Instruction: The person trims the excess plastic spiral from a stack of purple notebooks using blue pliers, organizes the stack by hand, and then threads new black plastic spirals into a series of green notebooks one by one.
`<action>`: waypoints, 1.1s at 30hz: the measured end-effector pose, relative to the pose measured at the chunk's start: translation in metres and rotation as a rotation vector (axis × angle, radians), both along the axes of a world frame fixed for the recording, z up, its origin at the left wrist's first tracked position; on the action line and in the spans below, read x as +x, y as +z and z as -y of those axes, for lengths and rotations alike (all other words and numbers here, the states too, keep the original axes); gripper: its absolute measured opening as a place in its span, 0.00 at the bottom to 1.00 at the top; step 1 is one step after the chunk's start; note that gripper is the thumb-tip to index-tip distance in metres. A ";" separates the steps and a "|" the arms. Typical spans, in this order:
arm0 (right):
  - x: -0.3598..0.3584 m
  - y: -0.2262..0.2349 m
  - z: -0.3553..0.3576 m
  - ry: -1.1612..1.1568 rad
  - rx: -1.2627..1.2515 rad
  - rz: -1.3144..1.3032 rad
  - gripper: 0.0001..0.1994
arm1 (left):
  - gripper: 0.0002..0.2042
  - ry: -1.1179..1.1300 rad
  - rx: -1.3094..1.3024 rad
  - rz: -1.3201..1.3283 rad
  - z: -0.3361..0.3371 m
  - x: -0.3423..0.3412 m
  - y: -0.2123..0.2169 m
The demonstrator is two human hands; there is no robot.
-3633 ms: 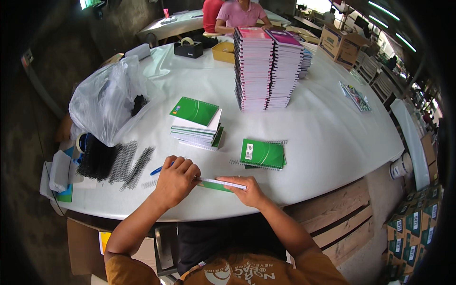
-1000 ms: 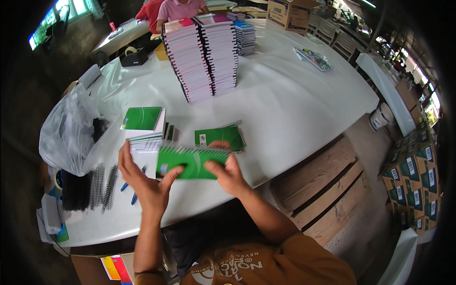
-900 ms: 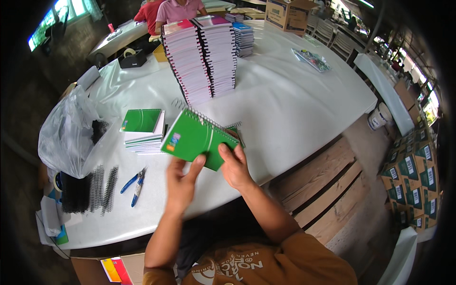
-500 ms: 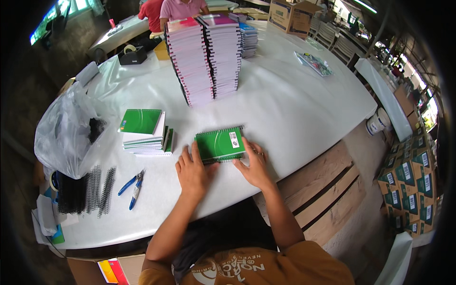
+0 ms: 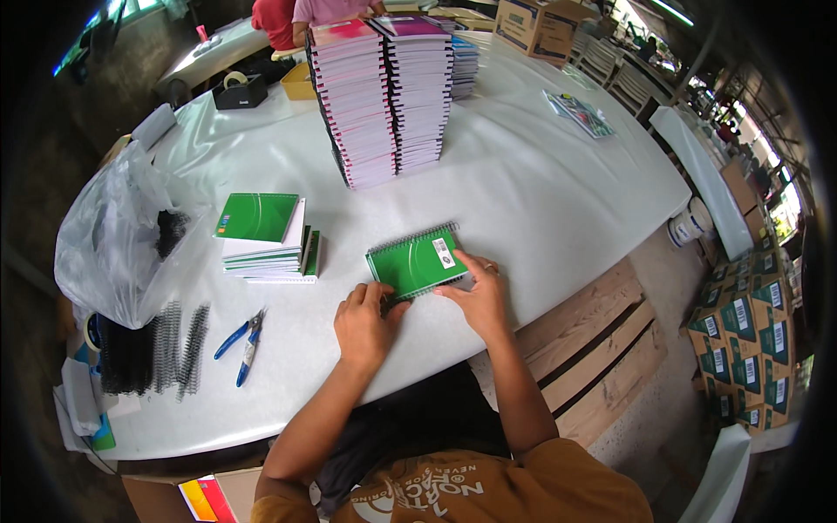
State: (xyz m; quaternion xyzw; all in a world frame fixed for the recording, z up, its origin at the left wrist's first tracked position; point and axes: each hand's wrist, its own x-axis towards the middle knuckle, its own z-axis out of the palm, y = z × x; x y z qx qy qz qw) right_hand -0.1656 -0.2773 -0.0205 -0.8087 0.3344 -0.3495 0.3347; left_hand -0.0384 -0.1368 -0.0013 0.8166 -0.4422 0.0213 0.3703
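Note:
A small stack of green spiral notebooks (image 5: 410, 261), a white label on the top cover, lies slightly tilted on the table in front of me. Black wire coil runs along its far edge. My left hand (image 5: 366, 327) has its fingers curled at the near left corner, thumb against the near edge. On the right side, my right hand (image 5: 479, 295) grips the edge, with the forefinger on the cover near the label. To the left sits a pile of green-covered pads (image 5: 258, 218) with punched holes along the edge. Blue-handled wire cutters (image 5: 248, 344) lie nearer me.
Loose black wire coils (image 5: 144, 353) and a clear plastic bag (image 5: 118, 235) occupy the left side. Tall stacks of bound books (image 5: 375, 105) rise at the back, near a tape dispenser (image 5: 240, 91). A cardboard box (image 5: 536, 30) stands at the far end. Another person (image 5: 336, 10) sits beyond.
The notebooks have turned a little counterclockwise, their right end swinging away from me. My left hand has slid from the left side to the near left corner; my right hand stays at the right edge.

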 end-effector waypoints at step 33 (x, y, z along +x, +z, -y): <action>0.041 0.029 -0.075 0.564 1.112 0.504 0.22 | 0.08 0.088 0.031 0.745 -0.072 0.083 0.060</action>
